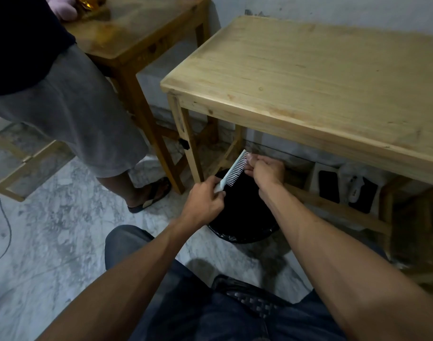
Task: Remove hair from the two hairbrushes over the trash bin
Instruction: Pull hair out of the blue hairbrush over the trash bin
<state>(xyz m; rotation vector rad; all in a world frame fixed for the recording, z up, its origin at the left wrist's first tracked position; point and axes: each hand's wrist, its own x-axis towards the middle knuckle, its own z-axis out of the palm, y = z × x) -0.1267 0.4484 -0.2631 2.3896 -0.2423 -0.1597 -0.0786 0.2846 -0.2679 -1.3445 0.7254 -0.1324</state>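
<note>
A white hairbrush (231, 173) with pale pink bristles is held tilted above the black-lined trash bin (245, 236) on the floor. My left hand (205, 201) grips its handle at the lower end. My right hand (266, 169) pinches at the bristles near the brush's upper tip, where thin strands of hair (253, 146) trail up and to the right. Only one hairbrush is in view.
A light wooden table (309, 77) stands just behind the bin, its leg (189, 153) close to the brush. A darker wooden table (136, 33) is at the back left. A person in grey shorts (70, 104) and a sandal (152, 195) stands at left. Dark items (343, 187) lie under the table.
</note>
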